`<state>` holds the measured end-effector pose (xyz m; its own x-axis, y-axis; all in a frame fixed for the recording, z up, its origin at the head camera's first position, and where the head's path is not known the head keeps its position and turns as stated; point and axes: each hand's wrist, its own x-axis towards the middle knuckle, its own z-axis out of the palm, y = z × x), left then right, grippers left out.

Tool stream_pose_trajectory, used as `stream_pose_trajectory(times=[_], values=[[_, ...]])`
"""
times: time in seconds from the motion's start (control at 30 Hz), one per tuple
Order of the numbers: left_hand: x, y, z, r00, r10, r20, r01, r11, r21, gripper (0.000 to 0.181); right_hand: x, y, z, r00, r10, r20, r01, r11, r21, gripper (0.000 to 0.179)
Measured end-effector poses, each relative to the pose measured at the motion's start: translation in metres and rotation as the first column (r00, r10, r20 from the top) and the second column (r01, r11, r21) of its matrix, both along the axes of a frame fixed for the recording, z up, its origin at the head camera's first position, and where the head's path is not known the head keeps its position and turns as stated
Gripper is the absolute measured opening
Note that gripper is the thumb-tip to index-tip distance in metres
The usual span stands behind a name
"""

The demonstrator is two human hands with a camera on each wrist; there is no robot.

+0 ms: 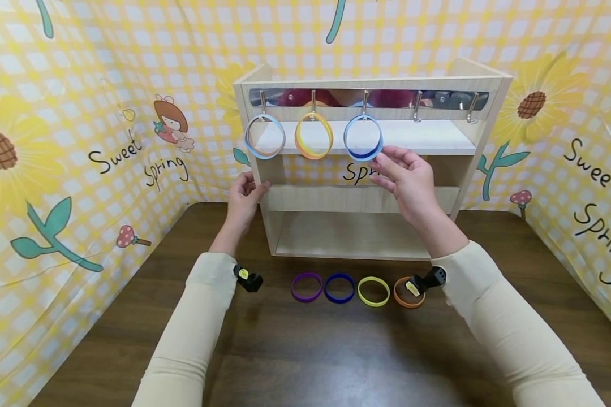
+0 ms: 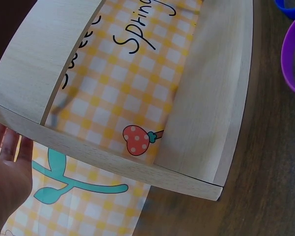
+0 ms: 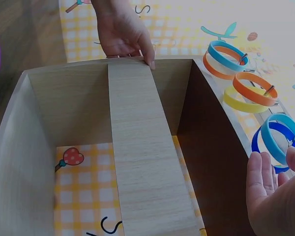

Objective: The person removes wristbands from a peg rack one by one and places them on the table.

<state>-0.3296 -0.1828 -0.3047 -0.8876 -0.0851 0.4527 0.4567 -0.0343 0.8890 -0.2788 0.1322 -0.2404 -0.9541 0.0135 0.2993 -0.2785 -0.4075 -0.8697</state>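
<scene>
A small wooden shelf (image 1: 364, 198) stands on the table, with a metal hook strip (image 1: 392, 97) along its top. My left hand (image 1: 244, 198) grips its left side panel, thumb on the front edge. At the third hook from the left, my right hand (image 1: 407, 178) pinches the lower edge of a light blue wristband (image 1: 347, 135), which hangs with a dark blue wristband (image 3: 255, 142). The middle pair is an orange wristband (image 3: 250, 93) and a yellow wristband (image 3: 233, 102). On the leftmost hook hang another light blue wristband (image 3: 221, 46) and another orange wristband (image 3: 211, 69).
Several wristbands lie in a row on the brown table (image 1: 305, 350): purple (image 1: 293, 287), dark blue (image 1: 340, 301), yellow (image 1: 373, 304) and orange (image 1: 407, 306). Two bare hooks (image 1: 417, 107) are at the right. A checked cloth (image 1: 147, 56) surrounds the table.
</scene>
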Motion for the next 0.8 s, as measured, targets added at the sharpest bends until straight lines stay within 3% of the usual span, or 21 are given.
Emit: stream_pose_trajectory(times=[0.57,0.8], values=[[0.0001,0.0003,0.0005,1.000,-0.010,0.015,0.010,1.000,0.002,0.038,0.0012,-0.0085,0.0072,0.997,-0.046,0.065,0.045,0.999,0.009,0.025],[-0.0007,0.0002,0.0010,1.000,-0.001,0.012,0.001,1.000,0.006,0.033,0.0036,-0.0058,0.0092,0.998,-0.027,0.065,0.028,0.999,-0.028,0.021]])
